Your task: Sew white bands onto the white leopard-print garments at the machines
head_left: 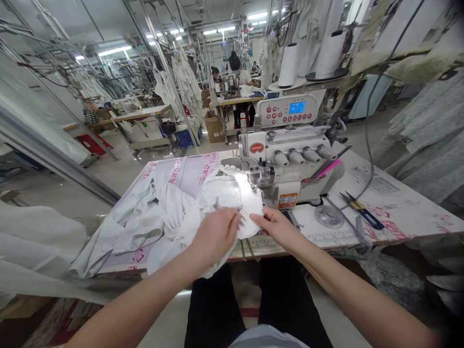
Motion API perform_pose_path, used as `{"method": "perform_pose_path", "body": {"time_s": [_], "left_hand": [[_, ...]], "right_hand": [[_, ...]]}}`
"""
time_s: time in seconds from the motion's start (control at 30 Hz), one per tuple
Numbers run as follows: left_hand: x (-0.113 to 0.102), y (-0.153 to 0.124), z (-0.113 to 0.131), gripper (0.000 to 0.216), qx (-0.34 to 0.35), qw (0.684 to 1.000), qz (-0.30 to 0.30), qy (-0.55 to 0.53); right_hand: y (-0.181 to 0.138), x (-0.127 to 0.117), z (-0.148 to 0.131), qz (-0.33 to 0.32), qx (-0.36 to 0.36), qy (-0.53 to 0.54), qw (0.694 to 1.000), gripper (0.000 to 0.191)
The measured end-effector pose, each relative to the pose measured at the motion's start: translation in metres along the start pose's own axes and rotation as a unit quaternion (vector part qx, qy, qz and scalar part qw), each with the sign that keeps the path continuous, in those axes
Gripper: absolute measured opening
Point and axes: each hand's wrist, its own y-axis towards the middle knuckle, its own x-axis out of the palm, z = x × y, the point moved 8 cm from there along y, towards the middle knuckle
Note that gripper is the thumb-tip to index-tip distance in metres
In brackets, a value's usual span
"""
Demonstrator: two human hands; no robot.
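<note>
A pale garment piece (pixel 224 193) lies bunched at the front of the overlock sewing machine (pixel 286 154), its far edge close to the lit needle area. My left hand (pixel 216 234) is closed on the cloth, fingers bent and pressed together over it. At the right edge of the same fabric, my right hand (pixel 277 224) pinches the cloth between thumb and fingers. More of the pale fabric (pixel 145 217) spreads in folds to the left across the table. The needle and presser foot are hard to make out in the glare.
Snips with dark blue handles (pixel 362 210) and a clear round dish (pixel 329 216) rest right of the machine. Thread cones (pixel 289 65) stand behind it. A metal post (pixel 58 150) slants along the left. Hanging fabric (pixel 427 145) crowds the right side; people work far back.
</note>
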Motion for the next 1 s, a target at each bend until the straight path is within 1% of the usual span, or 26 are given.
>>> {"method": "perform_pose_path", "body": {"time_s": [0.03, 0.07, 0.1, 0.17, 0.2, 0.23, 0.27, 0.33, 0.37, 0.4, 0.43, 0.5, 0.57, 0.6, 0.63, 0.67, 0.7, 0.73, 0.77, 0.8, 0.83, 0.87, 0.9, 0.93, 0.97, 1.0], "left_hand": [[0.016, -0.009, -0.001, 0.03, -0.021, 0.997, -0.066, -0.046], [0.027, -0.015, -0.004, 0.031, -0.044, 0.989, -0.108, -0.095], [0.033, -0.019, -0.006, 0.032, -0.066, 0.978, -0.129, -0.147], [0.038, -0.024, -0.007, 0.033, -0.087, 0.955, -0.147, -0.243], [0.039, -0.028, -0.004, 0.034, -0.084, 0.945, -0.156, -0.275], [0.04, -0.036, 0.002, 0.035, -0.072, 0.937, -0.181, -0.291], [0.043, -0.048, 0.011, 0.035, -0.053, 0.929, -0.222, -0.293], [0.052, -0.084, 0.034, 0.039, 0.002, 0.907, -0.327, -0.265], [0.056, -0.104, 0.043, 0.04, 0.028, 0.893, -0.374, -0.248], [0.059, -0.122, 0.049, 0.04, 0.047, 0.88, -0.408, -0.239], [0.062, -0.136, 0.053, 0.038, 0.061, 0.869, -0.429, -0.239], [0.068, -0.149, 0.052, 0.035, 0.057, 0.845, -0.456, -0.272], [0.079, -0.147, 0.04, 0.039, 0.008, 0.807, -0.492, -0.325], [0.083, -0.138, 0.03, 0.042, -0.03, 0.801, -0.483, -0.351], [0.085, -0.122, 0.016, 0.045, -0.071, 0.817, -0.437, -0.368], [0.082, -0.101, 0.0, 0.046, -0.11, 0.855, -0.351, -0.366], [0.071, -0.08, -0.018, 0.046, -0.137, 0.902, -0.228, -0.34], [0.055, -0.063, -0.033, 0.049, -0.154, 0.941, -0.089, -0.288], [0.037, -0.054, -0.044, 0.058, -0.162, 0.961, 0.032, -0.221], [0.025, -0.048, -0.049, 0.071, -0.163, 0.968, 0.111, -0.155], [0.02, -0.043, -0.051, 0.081, -0.16, 0.971, 0.142, -0.106], [0.02, -0.038, -0.054, 0.082, -0.156, 0.975, 0.136, -0.078], [0.022, -0.034, -0.056, 0.074, -0.151, 0.98, 0.105, -0.073], [0.026, -0.03, -0.059, 0.058, -0.145, 0.984, 0.059, -0.086], [0.028, -0.029, -0.062, 0.044, -0.141, 0.983, 0.015, -0.113], [0.027, -0.03, -0.065, 0.035, -0.144, 0.978, -0.019, -0.147]], "right_hand": [[0.001, -0.001, -0.001, -0.002, 0.001, -0.004, 1.0, 0.034], [0.002, -0.002, -0.002, -0.002, 0.003, -0.006, 1.0, 0.034], [0.003, -0.003, -0.004, -0.002, 0.006, -0.007, 1.0, 0.034], [0.003, -0.006, -0.006, 0.0, 0.016, -0.007, 1.0, 0.033], [0.002, -0.007, -0.006, 0.002, 0.019, -0.005, 1.0, 0.033], [-0.002, -0.006, -0.006, 0.007, 0.024, -0.002, 1.0, 0.033], [-0.009, -0.004, -0.003, 0.011, 0.033, 0.0, 0.999, 0.033], [-0.032, 0.012, 0.007, -0.01, 0.069, 0.006, 0.998, 0.036], [-0.048, 0.025, 0.015, -0.039, 0.091, 0.009, 0.995, 0.037], [-0.065, 0.04, 0.022, -0.081, 0.112, 0.014, 0.99, 0.039], [-0.082, 0.056, 0.028, -0.123, 0.123, 0.021, 0.985, 0.041], [-0.106, 0.077, 0.034, -0.164, 0.115, 0.032, 0.979, 0.043], [-0.115, 0.081, 0.035, -0.149, 0.086, 0.029, 0.985, 0.044], [-0.116, 0.079, 0.035, -0.132, 0.074, 0.022, 0.988, 0.044], [-0.114, 0.076, 0.035, -0.116, 0.065, 0.012, 0.991, 0.044], [-0.112, 0.073, 0.036, -0.103, 0.062, 0.001, 0.993, 0.044], [-0.11, 0.071, 0.037, -0.092, 0.063, -0.009, 0.994, 0.044], [-0.109, 0.069, 0.039, -0.085, 0.066, -0.019, 0.994, 0.045], [-0.108, 0.068, 0.04, -0.08, 0.07, -0.028, 0.994, 0.045], [-0.107, 0.068, 0.041, -0.075, 0.072, -0.038, 0.994, 0.045], [-0.107, 0.068, 0.041, -0.071, 0.073, -0.047, 0.994, 0.046], [-0.107, 0.068, 0.041, -0.07, 0.072, -0.058, 0.993, 0.046], [-0.107, 0.068, 0.04, -0.07, 0.07, -0.068, 0.993, 0.046], [-0.107, 0.069, 0.039, -0.072, 0.067, -0.077, 0.992, 0.046], [-0.108, 0.069, 0.038, -0.072, 0.065, -0.085, 0.992, 0.046], [-0.108, 0.068, 0.038, -0.072, 0.063, -0.091, 0.991, 0.046]]}}
